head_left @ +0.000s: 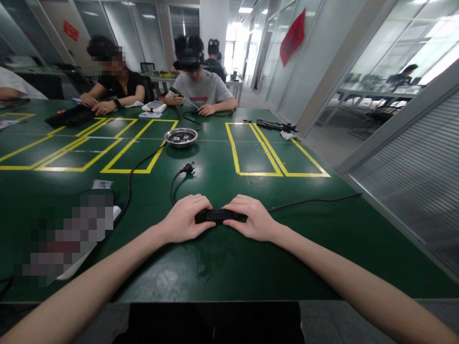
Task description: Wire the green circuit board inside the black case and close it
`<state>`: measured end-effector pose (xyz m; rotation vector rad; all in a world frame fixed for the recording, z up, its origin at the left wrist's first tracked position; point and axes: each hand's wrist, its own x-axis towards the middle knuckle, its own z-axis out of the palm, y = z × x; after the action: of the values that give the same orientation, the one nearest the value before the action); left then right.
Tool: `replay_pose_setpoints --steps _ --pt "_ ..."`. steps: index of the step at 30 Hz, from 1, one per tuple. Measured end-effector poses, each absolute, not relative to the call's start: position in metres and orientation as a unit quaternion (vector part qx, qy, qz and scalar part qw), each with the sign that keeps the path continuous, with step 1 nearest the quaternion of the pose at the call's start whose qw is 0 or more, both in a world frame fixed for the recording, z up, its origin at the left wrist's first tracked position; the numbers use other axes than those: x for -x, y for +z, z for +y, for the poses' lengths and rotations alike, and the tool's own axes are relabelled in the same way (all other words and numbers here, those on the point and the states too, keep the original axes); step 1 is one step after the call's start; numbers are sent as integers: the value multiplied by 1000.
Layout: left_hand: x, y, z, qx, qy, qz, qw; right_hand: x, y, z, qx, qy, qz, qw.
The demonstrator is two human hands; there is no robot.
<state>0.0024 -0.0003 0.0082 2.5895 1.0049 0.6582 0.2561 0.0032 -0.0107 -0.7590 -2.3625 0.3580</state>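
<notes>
Between my two hands lies a black power adapter (219,215), low over the green table near its front part. My left hand (187,217) is closed around its left end, thumb on the near side and fingers on the far side. Around the right end, my right hand (251,217) grips in the same way. A black cord with a plug (188,168) curves up beyond my left hand, its prongs pointing right. Another thin black cable (315,201) runs from behind my right hand toward the table's right edge. Fingers hide both ends of the adapter.
On the green table (287,258), a metal bowl (180,138) holds small metal parts. A white power strip (115,213), partly blurred out, lies left with its black cord. Yellow tape (260,174) marks rectangles. A black folded device (274,125) lies far right. Two people work across the table.
</notes>
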Motion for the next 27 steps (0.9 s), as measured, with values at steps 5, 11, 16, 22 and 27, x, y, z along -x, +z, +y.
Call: replay_pose_setpoints --steps 5,11,16,22,27 --pt "-5 6 -1 -905 211 341 145 -256 -13 3 285 104 -901 309" --pt "-4 5 0 -898 224 346 154 -256 -7 3 296 153 -894 298" --pt "-3 2 -2 -912 237 313 115 -253 -6 0 356 236 -839 336" --pt "-6 -2 0 -935 248 255 3 -253 0 1 397 415 -735 359" --pt "-10 2 -2 -942 234 233 -53 -256 3 5 387 543 -693 274"
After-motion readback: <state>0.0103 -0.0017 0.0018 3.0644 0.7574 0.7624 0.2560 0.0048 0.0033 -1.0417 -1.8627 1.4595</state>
